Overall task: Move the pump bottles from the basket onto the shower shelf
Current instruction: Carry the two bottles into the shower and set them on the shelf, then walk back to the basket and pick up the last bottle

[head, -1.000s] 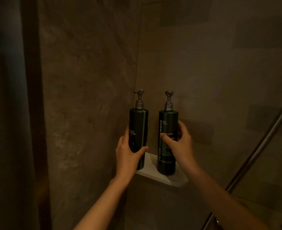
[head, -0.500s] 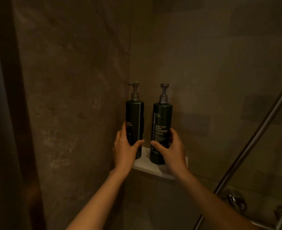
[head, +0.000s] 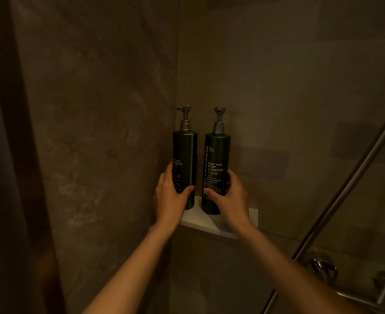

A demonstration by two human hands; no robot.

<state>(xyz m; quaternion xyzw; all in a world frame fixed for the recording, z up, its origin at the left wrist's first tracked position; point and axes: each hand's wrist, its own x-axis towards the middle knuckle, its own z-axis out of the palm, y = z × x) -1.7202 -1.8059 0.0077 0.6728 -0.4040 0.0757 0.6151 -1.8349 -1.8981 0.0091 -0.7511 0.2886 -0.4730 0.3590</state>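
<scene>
Two dark green plastic pump bottles point(head: 184, 168) point(head: 216, 171) stood upright on white corner shelf point(head: 239, 223), 12 o'clock. L hand point(head: 171, 200) & R hand point(head: 231, 198) each gripped one. Basket unseen; letting go left.

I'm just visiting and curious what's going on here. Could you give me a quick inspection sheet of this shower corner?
Surface: small white corner shelf fixed where two brown stone-look walls meet.
Job's things: two tall dark green pump bottles with grey pumps stand upright on it, the shampoo bottle in the corner, the body cleanser bottle beside it, a narrow gap between.
Clutter: nothing seen.
Hands: left hand wraps the shampoo bottle; right hand wraps the body cleanser bottle.
Cables: nothing seen.
Surroundings: slanted metal rail, chrome fittings lower right.
</scene>
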